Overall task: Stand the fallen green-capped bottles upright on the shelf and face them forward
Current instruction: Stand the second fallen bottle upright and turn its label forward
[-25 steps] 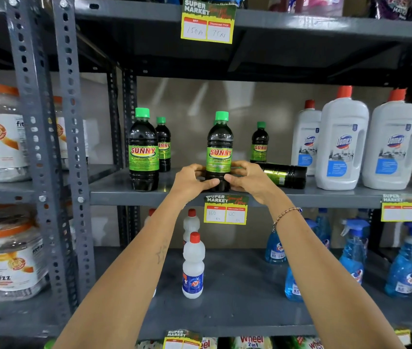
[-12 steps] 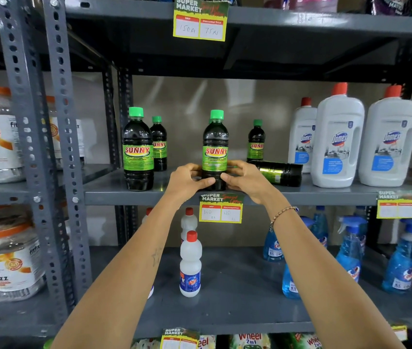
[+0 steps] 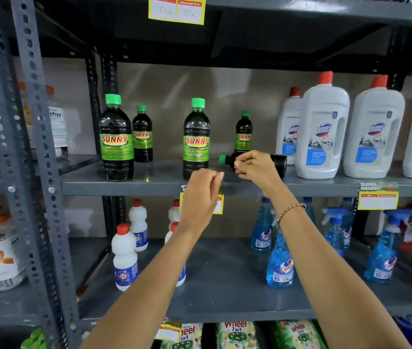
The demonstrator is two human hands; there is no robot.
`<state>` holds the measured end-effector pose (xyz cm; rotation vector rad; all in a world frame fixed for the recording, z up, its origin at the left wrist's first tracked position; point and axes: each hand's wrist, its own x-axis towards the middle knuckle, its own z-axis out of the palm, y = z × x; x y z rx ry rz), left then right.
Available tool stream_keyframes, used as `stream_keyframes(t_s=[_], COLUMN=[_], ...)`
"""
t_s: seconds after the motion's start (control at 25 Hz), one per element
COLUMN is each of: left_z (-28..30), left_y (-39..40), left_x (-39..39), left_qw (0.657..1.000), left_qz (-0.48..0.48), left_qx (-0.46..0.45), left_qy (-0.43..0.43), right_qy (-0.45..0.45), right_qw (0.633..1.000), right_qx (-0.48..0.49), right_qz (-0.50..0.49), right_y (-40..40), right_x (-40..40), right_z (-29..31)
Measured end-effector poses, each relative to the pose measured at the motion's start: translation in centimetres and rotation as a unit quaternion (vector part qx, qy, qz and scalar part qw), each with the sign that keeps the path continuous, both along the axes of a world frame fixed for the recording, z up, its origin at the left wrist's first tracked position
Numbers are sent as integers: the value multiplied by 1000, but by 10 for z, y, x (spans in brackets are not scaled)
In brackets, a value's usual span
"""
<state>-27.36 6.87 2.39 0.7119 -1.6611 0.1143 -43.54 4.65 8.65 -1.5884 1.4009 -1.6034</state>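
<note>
The fallen bottle [image 3: 279,164] lies right of frame centre on the shelf [image 3: 149,181], long axis left to right, cap [image 3: 222,158] pointing left. My right hand [image 3: 256,167] is on its middle, fingers curling over it; whether they have closed fully I cannot tell. My left hand [image 3: 201,195] hovers loosely curled and empty, just left and below, near the cap.

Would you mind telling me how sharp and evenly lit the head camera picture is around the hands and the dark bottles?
Head view: the left hand is slightly motion-blurred; the standing green-capped dark bottle reads sharply; the wide lens bows the grey perforated upright; soft window-like reflections streak the beige back wall; the grey shelf underside above lies in shadow.
</note>
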Motion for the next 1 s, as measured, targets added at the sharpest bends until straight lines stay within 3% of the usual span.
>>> stream_keyframes(t_s=[0.08,0.2,0.28,0.36,0.44,0.56,1.0], left_z=[-2,8,18,28,33,35,34], left_y=[1,-10,-23,-32,-36,-35,-32], left_x=[-15,-5,18,38,49,52,56], left_qw=[1000,990,980,973,969,974,975], left_qz=[-11,32,60,36,22,5,-15], left_qx=[-22,-21,41,168,233,222,210], left_qy=[-11,134,185,153,78,45,73], right_qy=[10,38,54,77,100,100,57], right_qw=[1000,999,997,994,991,991,994], right_qx=[-3,-19,-15,-14,-12,-9,-7], right_qz=[4,22,53,82,93,86,95], right_y=[2,0,0,-1,-4,-11,-6], right_x=[-6,-5,4,19,35,51,56], right_z=[-4,-9,-6,-2,-2,-2,-4])
